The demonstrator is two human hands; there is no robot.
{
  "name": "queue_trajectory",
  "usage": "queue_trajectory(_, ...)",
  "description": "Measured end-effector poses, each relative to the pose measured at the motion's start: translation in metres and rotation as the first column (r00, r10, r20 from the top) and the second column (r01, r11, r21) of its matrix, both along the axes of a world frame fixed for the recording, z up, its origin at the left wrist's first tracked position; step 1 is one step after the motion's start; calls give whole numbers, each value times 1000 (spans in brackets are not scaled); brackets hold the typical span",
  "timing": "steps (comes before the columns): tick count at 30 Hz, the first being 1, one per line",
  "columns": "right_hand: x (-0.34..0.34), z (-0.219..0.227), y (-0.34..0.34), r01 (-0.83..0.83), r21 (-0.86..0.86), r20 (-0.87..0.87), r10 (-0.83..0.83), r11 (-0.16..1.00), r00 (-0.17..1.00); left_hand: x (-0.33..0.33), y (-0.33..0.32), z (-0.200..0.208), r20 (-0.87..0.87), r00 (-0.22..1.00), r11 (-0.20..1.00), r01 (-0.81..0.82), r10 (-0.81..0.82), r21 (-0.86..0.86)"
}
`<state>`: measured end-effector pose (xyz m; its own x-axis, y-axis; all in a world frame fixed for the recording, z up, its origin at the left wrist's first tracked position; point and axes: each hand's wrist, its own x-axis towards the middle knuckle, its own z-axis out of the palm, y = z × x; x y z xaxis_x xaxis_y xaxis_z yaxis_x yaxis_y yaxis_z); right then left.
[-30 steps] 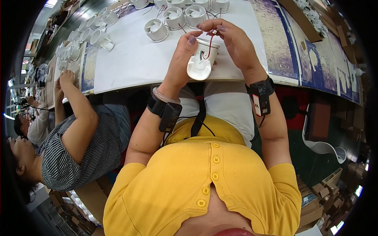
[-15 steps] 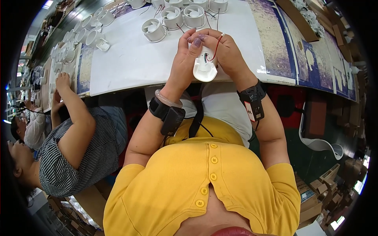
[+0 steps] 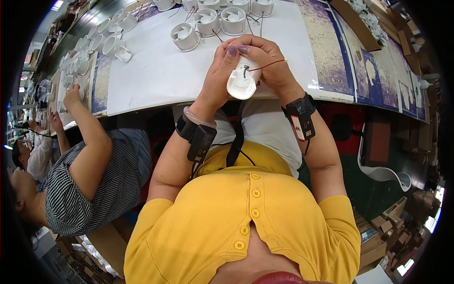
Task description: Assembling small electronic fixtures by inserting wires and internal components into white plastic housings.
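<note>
Both my hands are closed round a white plastic housing (image 3: 242,85) above the near edge of the table. Its open, tray-like end points toward me, and a short dark wire shows in its recess. A thin red wire (image 3: 270,65) runs out of it to the right, across my right fingers. My left hand (image 3: 218,73) grips the left side, with its thumb on top. On the far and right side is my right hand (image 3: 270,59), its thumb close to the left one. My fingers hide the far part of the housing.
Beyond my hands, several round white fan units (image 3: 206,22) with red and dark wires stand on the white-covered table (image 3: 151,71). More white housings (image 3: 113,46) lie at the far left. A co-worker (image 3: 94,175) sits to my left. Cardboard (image 3: 357,23) edges the table's right side.
The housing has tilted and shifted slightly left in my hands. Its red wire, curled upward before, now stretches out to the right. The co-worker's hands have moved apart.
</note>
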<state>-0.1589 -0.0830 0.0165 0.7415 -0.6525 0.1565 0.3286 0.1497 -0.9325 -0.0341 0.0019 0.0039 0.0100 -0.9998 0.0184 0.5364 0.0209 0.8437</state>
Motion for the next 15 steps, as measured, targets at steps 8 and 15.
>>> queue_trajectory(8, 3, 9, 1, 74, -78, 26, -72, 994, 997, -3, -8, -10, 231, 953, 980, -185, 199, -78)
queue_trajectory(15, -8, 23, 2, 231, -175, 341, -162, 957, 926, 9, -4, -6, 275, 930, 970, -228, 243, -83)
